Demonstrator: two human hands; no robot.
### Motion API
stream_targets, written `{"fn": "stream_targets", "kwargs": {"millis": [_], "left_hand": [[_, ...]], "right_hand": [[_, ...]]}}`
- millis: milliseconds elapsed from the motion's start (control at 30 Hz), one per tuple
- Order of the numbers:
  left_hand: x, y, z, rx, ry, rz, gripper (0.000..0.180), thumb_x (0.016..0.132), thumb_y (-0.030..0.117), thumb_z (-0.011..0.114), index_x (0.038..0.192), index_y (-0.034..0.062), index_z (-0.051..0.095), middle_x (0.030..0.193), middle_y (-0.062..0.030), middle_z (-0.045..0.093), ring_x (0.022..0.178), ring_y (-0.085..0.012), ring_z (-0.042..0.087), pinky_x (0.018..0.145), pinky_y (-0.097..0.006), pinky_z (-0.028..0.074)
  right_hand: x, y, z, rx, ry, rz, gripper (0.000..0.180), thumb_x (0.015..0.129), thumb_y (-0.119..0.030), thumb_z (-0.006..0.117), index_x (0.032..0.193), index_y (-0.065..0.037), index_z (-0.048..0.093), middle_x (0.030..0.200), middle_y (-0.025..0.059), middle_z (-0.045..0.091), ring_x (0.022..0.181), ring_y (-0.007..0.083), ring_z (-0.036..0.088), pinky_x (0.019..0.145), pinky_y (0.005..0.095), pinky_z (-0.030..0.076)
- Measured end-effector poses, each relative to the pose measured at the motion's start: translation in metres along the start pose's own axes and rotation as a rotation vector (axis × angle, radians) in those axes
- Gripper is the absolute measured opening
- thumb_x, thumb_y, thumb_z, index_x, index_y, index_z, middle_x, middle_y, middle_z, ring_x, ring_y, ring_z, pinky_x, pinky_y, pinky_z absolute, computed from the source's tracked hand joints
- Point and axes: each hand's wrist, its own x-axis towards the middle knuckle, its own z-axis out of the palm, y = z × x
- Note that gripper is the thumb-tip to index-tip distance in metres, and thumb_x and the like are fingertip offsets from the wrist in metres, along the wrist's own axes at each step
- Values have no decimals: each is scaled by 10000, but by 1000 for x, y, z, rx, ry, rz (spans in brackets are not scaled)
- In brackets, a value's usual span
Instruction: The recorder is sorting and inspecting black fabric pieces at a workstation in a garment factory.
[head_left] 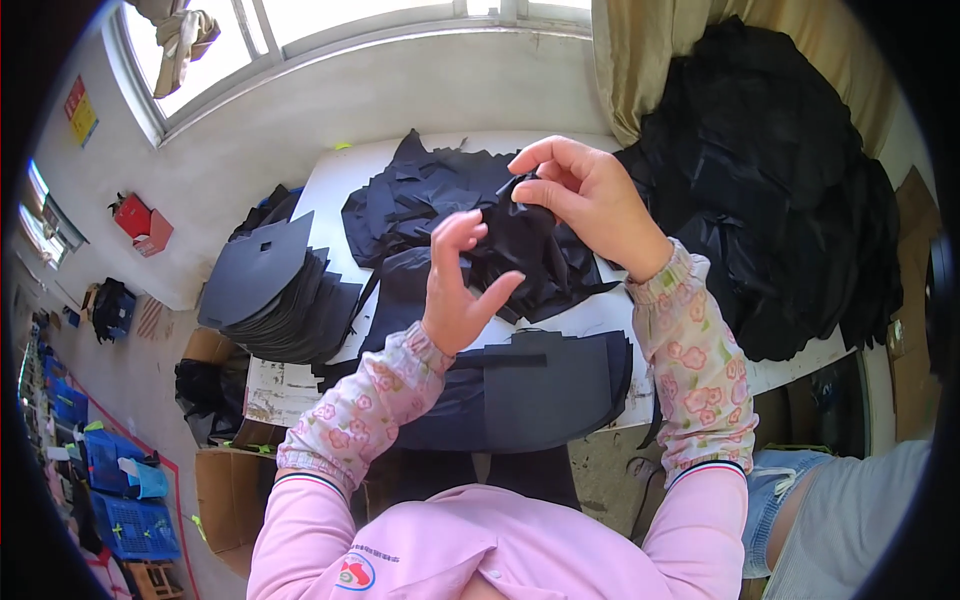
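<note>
My left hand (460,285) is over the table with thumb and fingers spread, and nothing shows in its grasp. Farther right and higher, my right hand (590,200) curves its fingers, with a gap between the tips of thumb and forefinger. Crumpled shiny black fabric (520,245) lies beneath and between both hands; whether the right fingertips touch its upper edge is hard to tell. Nearer to me rests a flat dark grey panel (530,390) with a rounded corner, on top of other dark pieces and crossed by a black strip (497,361).
Stacked dark grey rounded panels (265,275) stand at the left of the white table (285,390). A heap of dark cut pieces (410,195) lies at the back. On the right rises a large black fabric pile (760,200). Another person (850,520) is at lower right, a cardboard box (228,500) at lower left.
</note>
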Motion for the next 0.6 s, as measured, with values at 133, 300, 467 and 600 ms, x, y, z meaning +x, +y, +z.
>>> {"fn": "stream_targets", "kwargs": {"millis": [133,300,467,600], "left_hand": [[40,31,-4,-186,13,-11,664,779,105,794,1332,31,433,1208,-125,553,1043,-221,604,907,-339,473],[48,55,-21,-116,-21,-46,549,796,51,747,1278,40,485,1118,-82,599,1019,-152,588,897,-305,484],[56,59,-29,-10,54,118,482,759,-16,672,1219,37,540,1036,-75,622,890,-175,617,823,-300,502],[59,65,-46,233,35,78,383,711,-49,624,1082,42,639,906,-85,594,782,-217,604,720,-308,505]], "right_hand": [[-2,-32,3,125,-174,-37,184,889,-90,709,1063,-47,668,700,-82,495,632,4,439,574,179,368],[-22,-59,8,-83,-143,-122,559,782,-190,802,1280,-104,563,840,-10,534,675,62,479,617,213,414],[-36,-65,19,-551,153,-386,470,767,-59,713,1219,-107,591,916,96,644,746,237,626,705,351,504],[-38,-59,9,-956,285,-581,234,832,-77,604,1066,-73,619,919,94,697,844,265,683,785,387,498]]}}
